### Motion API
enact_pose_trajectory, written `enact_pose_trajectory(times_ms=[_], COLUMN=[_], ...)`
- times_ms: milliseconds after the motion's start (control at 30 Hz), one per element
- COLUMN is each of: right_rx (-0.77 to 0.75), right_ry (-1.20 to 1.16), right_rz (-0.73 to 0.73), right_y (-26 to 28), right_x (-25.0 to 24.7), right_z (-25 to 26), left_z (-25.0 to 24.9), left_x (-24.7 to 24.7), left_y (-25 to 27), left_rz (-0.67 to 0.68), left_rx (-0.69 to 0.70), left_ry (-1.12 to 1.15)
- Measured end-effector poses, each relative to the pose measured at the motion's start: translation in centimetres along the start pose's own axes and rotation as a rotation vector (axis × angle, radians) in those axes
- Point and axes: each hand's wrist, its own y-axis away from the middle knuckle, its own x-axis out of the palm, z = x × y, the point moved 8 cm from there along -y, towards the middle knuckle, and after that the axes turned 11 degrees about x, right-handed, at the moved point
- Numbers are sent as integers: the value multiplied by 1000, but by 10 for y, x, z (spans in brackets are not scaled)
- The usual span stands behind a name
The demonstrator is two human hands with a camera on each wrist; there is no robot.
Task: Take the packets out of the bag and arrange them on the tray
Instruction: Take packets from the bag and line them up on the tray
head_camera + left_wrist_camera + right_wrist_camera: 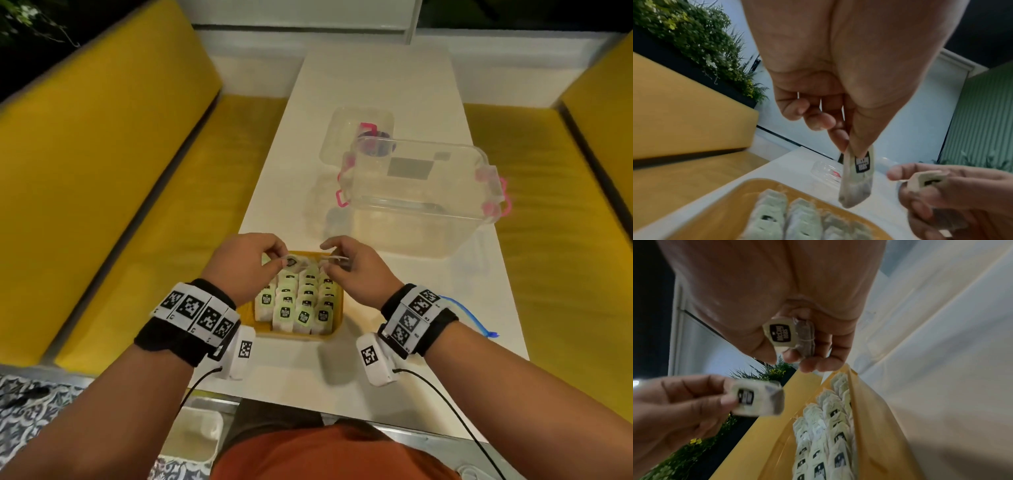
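A yellow tray [301, 336] near the table's front edge holds several rows of pale green tea packets [298, 305] with black labels. Over the tray's far end, my left hand [274, 262] pinches one packet [857, 175] by its top between thumb and finger, and the packet hangs down. My right hand [330, 258] is close beside it, fingers curled round another packet [789, 337] with string wound round it. The hands are a little apart. Only the blue zip edge of a bag [479, 318] shows, on the table behind my right wrist.
A clear plastic box [421, 198] with pink latches stands on the white table [274, 192] beyond the tray, to the right. Its lid [356, 133] lies behind it. Yellow benches [102, 205] run along both sides of the table.
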Motion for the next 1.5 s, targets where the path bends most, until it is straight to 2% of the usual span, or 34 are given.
enact_pose_trajectory(times_ms=[67, 167, 267, 333, 600, 800, 867, 1033, 1133, 1267, 1433, 1500], right_rx=[33, 84, 132, 126, 131, 85, 87, 67, 52, 5, -90, -69], right_ry=[-51, -102, -127, -142, -237, -141, -120, -67, -39, 63, 142, 148], right_rz=[21, 35, 61, 88, 142, 128, 123, 152, 158, 130, 75, 81], right_y=[-2, -7, -9, -9, -6, -12, -13, -10, -8, -4, 0, 1], right_x=[4, 7, 12, 15, 19, 23, 24, 32, 36, 37, 37, 36], right_z=[-4, -10, -15, -15, -10, -17, -18, -12, -3, 3, 8, 7], left_z=[16, 33, 42, 46, 59, 62, 55, -1, -19, -21, -20, -19], left_x=[4, 27, 55, 68, 76, 74, 62, 25, 18, 12, 9, 6], left_y=[4, 12, 24, 25, 2, 2, -1, -11, -13, -12, -8, -6], left_rz=[90, 386, 656, 728, 661, 633, 551, 209, 130, 91, 138, 139], left_rx=[-30, -45, -55, -66, -134, -122, -94, 112, 191, 195, 172, 175], left_ry=[-93, -279, -362, -412, -576, -566, -497, -69, -86, -136, -186, -206])
